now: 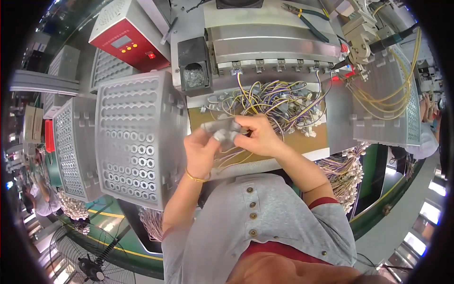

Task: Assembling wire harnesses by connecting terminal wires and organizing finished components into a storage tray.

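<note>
Grey finger cots cover the fingertips of both hands, which meet above the brown work mat point(302, 138) at the middle of the bench. Left hand point(202, 150): raised, palm turned toward the right, its thumb and forefinger closed on the near end of a thin bundle of wires point(235, 154). Right hand point(257, 135): knuckles up, fingers curled and pinched together on the same bundle just beside the left fingertips; the two hands touch. What lies between the fingertips is blurred, so any small part there cannot be made out. The held wires, yellow and purple, run with their long axis roughly left to right, and sag below the hands toward the front edge of the mat. A gold bangle point(196, 178) circles the left wrist.

Behind the hands lies a loose tangle of wire harnesses point(279, 102), yellow, purple and white, spread across the mat. A grey perforated tray point(137, 137) stands just left of the hands, tilted, with ring-shaped parts in its lower rows. A metal machine housing point(274, 45) spans the rear; a red control box point(127, 40) stands at upper left; green-handled pliers point(307, 19) rest on top.
</note>
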A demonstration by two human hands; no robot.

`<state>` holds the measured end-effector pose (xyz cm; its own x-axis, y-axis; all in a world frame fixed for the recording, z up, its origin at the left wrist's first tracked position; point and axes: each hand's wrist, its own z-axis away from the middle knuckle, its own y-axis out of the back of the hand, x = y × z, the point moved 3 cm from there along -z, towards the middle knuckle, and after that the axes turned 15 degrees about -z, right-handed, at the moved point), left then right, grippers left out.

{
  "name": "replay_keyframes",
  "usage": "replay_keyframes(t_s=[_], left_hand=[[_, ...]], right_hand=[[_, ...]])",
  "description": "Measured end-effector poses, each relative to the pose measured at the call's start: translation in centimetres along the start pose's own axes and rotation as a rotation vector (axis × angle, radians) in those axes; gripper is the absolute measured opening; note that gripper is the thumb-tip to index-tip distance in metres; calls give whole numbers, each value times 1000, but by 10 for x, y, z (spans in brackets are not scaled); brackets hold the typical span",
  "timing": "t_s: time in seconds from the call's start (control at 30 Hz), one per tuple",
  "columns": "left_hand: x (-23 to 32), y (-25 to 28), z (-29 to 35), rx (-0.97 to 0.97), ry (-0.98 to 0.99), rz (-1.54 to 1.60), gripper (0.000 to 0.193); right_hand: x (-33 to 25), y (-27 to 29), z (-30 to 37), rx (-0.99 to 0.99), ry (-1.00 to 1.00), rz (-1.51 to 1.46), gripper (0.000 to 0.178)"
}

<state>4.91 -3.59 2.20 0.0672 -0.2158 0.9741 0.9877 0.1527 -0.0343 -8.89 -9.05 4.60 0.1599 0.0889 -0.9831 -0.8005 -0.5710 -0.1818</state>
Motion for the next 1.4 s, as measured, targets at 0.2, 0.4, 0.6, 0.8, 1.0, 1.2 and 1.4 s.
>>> replay_keyframes(t_s=[0.2, 0.4, 0.6, 0.8, 1.0, 1.2, 1.4], left_hand=[[0, -6, -7, -47, -3, 318, 19], [-9, -34, -9, -118, 19, 194, 39], [-53, -35, -4, -237, -615, -1177, 30], [-25, -19, -2, -188, -557, -1152, 19], [4, 0, -1, -161, -515, -1230, 18], [25, 40, 8, 24, -257, -1117, 26], [20, 41, 6, -76, 21, -377, 28]], right_hand=[[1, 3, -2, 86, 15, 12, 5], [8, 29, -9, 391, 21, -88, 3], [8, 66, -23, 868, 101, -427, 10], [16, 70, -26, 780, 83, -226, 12], [20, 57, -44, 911, 178, -667, 12], [-2, 77, -17, 693, 215, 532, 19], [-12, 6, 0, 11, 246, 489, 15]])
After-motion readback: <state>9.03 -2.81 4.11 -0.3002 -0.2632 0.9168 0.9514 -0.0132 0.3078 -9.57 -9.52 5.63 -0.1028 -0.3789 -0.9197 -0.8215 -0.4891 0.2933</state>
